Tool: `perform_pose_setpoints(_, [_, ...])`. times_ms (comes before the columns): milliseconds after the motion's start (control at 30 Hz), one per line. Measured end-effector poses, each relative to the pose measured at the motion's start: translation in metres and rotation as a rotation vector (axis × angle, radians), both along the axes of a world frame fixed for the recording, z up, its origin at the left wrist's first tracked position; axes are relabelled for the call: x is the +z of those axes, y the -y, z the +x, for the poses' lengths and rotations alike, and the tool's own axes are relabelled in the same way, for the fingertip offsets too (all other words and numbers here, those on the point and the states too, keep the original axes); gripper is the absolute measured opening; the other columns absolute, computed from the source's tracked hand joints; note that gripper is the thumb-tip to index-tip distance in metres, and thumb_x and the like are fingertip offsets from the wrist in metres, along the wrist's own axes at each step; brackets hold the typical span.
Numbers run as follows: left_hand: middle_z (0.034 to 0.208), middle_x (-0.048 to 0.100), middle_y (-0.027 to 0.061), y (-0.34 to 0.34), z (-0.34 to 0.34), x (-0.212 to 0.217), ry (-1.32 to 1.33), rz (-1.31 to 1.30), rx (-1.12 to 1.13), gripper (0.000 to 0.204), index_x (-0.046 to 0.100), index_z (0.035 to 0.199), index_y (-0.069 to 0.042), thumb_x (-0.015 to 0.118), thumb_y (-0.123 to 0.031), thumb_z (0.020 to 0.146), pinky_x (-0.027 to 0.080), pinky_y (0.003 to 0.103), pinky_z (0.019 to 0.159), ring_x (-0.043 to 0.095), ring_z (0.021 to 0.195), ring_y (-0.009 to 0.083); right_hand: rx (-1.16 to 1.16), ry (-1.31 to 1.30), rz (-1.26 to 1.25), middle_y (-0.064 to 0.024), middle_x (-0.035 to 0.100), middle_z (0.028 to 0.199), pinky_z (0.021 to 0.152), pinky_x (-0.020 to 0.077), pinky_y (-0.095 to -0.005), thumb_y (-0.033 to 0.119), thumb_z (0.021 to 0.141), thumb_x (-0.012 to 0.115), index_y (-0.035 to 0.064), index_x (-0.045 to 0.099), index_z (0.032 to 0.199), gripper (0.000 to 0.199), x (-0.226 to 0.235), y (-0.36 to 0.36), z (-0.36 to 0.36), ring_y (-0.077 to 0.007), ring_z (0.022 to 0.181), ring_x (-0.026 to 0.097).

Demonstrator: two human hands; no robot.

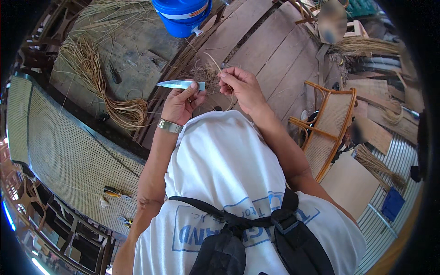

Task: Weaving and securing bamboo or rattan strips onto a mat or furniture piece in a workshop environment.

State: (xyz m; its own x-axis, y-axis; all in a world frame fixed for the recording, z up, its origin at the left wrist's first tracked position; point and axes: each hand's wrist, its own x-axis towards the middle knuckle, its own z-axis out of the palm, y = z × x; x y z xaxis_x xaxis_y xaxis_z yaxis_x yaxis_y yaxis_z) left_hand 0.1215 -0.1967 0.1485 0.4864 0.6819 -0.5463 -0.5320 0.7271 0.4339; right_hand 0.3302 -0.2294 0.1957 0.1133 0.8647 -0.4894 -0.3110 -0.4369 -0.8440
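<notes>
My left hand (181,104) grips a knife (179,85) by its handle, the bare steel blade pointing left. A metal watch band sits on that wrist. My right hand (242,86) is level with it and pinches a thin pale rattan strand (213,60) that curves up and to the left from the fingers, close to the knife's handle end. Both hands are held above a wooden plank floor (270,50), over a small heap of loose fibre scraps (201,72). My white shirt and a black strap fill the lower middle.
A blue bucket (182,16) stands at the top. A bundle of rattan strands (98,78) lies on the left, beside a woven cane panel (68,151) with small tools on it. A cane-backed chair (327,126) stands on the right, with wooden boards and more fibre bundles beyond.
</notes>
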Motion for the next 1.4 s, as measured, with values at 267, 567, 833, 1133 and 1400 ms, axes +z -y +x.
perform_pose_setpoints(267, [0.099,0.069,0.0066,-0.020,0.000,0.018,0.128,0.052,-0.025,0.014,0.063,0.106,-0.005,0.064,-0.014,0.096,0.057,0.024,0.067,0.069,0.091,0.0182,0.070,-0.076,0.004,-0.0007,0.065,0.081,0.057,0.0466,-0.0224,0.016,0.094,0.065,0.0054,0.065,0.100,0.012,0.016,-0.008,-0.009,-0.0092,0.065,0.062])
perform_pose_setpoints(567, [0.135,0.057,0.0159,-0.055,-0.014,0.026,0.286,0.316,-0.058,0.009,0.060,0.106,-0.010,0.058,-0.015,0.099,0.051,0.026,0.071,0.064,0.094,0.0150,0.084,-0.281,-0.090,-0.0009,0.064,0.078,0.054,0.0445,-0.0219,0.008,0.089,0.069,0.0067,0.065,0.093,0.005,0.001,-0.012,-0.014,-0.0098,0.061,0.060])
perform_pose_setpoints(833, [0.113,0.068,0.0125,-0.041,-0.013,0.018,0.084,0.180,-0.113,0.021,0.065,0.112,0.001,0.064,-0.012,0.095,0.059,0.025,0.078,0.068,0.090,0.0138,0.012,-0.067,-0.051,-0.0022,0.063,0.075,0.051,0.0442,-0.0225,0.009,0.088,0.070,0.0063,0.062,0.089,0.008,0.004,-0.016,-0.022,-0.0103,0.057,0.059])
perform_pose_setpoints(1133, [0.108,0.069,0.0126,-0.045,0.014,0.012,0.008,0.173,0.035,0.026,0.063,0.113,0.003,0.067,-0.015,0.094,0.058,0.033,0.081,0.068,0.096,0.0217,0.038,0.121,0.029,-0.0011,0.059,0.072,0.051,0.0449,-0.0232,0.009,0.090,0.067,0.0055,0.060,0.088,0.008,-0.005,-0.015,-0.031,-0.0090,0.055,0.056])
perform_pose_setpoints(1400, [0.084,0.071,0.0109,-0.049,0.020,0.002,-0.311,0.540,0.079,0.016,0.065,0.095,0.006,0.066,-0.011,0.094,0.059,0.033,0.067,0.070,0.075,0.0182,0.224,0.099,-0.179,0.0014,0.058,0.069,0.047,0.0386,-0.0223,0.025,0.100,0.057,0.0091,0.060,0.092,0.018,-0.017,0.011,-0.031,-0.0076,0.054,0.053])
